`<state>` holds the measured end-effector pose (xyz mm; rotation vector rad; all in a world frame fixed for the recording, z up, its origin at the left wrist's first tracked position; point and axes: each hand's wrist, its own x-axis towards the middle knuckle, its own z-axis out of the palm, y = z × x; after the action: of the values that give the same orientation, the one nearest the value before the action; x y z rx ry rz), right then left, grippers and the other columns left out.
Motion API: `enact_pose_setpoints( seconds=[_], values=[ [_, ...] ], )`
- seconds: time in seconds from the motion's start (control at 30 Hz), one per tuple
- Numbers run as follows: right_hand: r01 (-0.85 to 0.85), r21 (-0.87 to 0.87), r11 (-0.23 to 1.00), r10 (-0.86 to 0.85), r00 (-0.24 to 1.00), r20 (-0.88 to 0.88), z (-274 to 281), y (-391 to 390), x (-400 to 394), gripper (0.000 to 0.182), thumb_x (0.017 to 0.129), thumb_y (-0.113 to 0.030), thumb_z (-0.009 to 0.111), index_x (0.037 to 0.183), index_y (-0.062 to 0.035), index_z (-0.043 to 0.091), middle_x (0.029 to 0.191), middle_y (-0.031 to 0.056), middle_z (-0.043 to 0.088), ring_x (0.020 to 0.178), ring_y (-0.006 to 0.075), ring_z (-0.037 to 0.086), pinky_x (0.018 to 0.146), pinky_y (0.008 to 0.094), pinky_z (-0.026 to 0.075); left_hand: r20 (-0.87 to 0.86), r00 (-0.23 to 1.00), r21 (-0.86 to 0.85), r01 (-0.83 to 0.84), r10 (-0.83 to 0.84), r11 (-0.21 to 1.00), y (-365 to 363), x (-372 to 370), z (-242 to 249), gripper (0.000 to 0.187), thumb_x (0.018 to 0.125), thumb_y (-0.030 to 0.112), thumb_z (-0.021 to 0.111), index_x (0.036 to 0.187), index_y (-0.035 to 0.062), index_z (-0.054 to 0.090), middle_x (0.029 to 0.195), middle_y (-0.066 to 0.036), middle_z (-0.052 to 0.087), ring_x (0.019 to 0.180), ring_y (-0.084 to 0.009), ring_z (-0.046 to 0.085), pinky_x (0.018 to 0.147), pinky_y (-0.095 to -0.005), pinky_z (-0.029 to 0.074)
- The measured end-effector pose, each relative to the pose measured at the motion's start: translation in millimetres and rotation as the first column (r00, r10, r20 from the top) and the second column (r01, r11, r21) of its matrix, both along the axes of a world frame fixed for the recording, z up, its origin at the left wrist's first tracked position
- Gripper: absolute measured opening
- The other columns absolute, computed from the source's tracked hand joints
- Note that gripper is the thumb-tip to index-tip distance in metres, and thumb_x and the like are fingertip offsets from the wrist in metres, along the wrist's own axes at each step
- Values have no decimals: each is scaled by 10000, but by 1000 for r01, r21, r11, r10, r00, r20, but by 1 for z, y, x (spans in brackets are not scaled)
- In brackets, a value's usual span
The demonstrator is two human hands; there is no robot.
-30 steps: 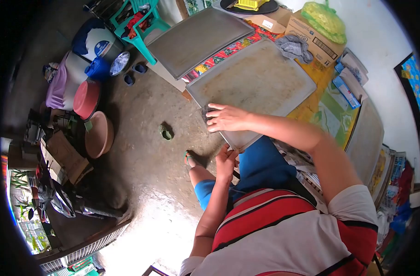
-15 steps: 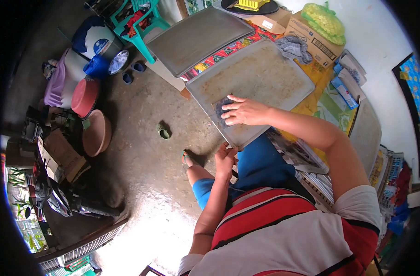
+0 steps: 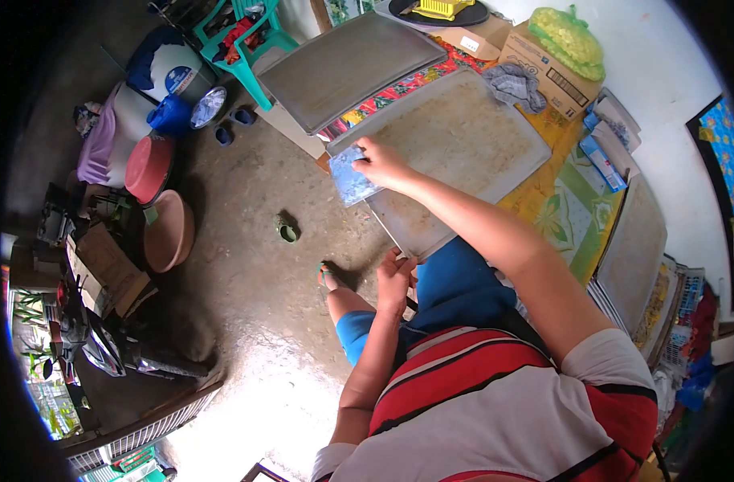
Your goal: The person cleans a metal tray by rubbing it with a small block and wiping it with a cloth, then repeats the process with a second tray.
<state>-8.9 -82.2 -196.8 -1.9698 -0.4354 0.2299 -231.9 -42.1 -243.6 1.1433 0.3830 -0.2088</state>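
A grey metal tray (image 3: 463,136) with brownish stains lies tilted across the table edge and reaches toward my lap. My left hand (image 3: 395,281) grips its near corner, fingers closed on the rim. At the tray's left edge, my right hand (image 3: 377,163) pinches a flat blue scraper-like sheet (image 3: 351,178), which overhangs the edge. A second, darker tray (image 3: 351,68) lies beyond, on the red floral cloth. A grey rag (image 3: 515,86) rests by the first tray's far right corner.
Cardboard boxes (image 3: 548,76) and a green net bag (image 3: 566,42) stand at the back right. A blue box (image 3: 601,162) is right of the tray. On the floor are a green clog (image 3: 287,228), basins (image 3: 169,233) and a green chair (image 3: 250,52). A motorbike (image 3: 102,345) stands lower left.
My right hand has moved left and away from me to the tray's left edge, going from spread flat to pinching. The sheet's blue face now shows. My left hand has stayed at the corner.
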Motion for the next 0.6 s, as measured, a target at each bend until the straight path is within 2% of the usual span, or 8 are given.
enact_pose_setpoints(
  seconds=[0.17,0.3,0.4,0.6],
  values=[
    [102,-283,954,-88,994,62,0,26,6,424,791,-115,625,1187,16,547,1060,257,647,1018,386,627,868,446,508,4,1000,6,12,-12,1000,1,-1,0,320,880,46,573,1177,-46,499,847,-126,702,484,-84,505,451,-207,417],
    [128,-311,942,-104,990,92,2,21,13,394,763,-55,553,1150,4,591,1044,252,653,1027,385,623,882,448,504,-10,1000,11,16,-16,1000,2,-1,-2,325,881,49,570,1187,-40,501,868,-125,708,476,-84,504,452,-210,422],
    [111,-332,937,-91,993,74,3,13,19,406,765,-56,546,1164,4,590,1053,250,652,1027,383,623,886,446,501,-11,1000,-10,16,-16,1000,2,0,2,334,863,45,594,1163,-53,482,889,-159,711,467,-95,526,441,-201,430],
    [149,-302,942,-112,984,137,-1,1,19,405,748,-85,576,1141,9,605,1054,252,650,1028,381,622,886,435,501,-6,1000,-4,20,-20,1000,2,0,3,307,865,37,581,1150,-40,498,881,-146,704,470,-98,514,433,-207,419]
  ],
)
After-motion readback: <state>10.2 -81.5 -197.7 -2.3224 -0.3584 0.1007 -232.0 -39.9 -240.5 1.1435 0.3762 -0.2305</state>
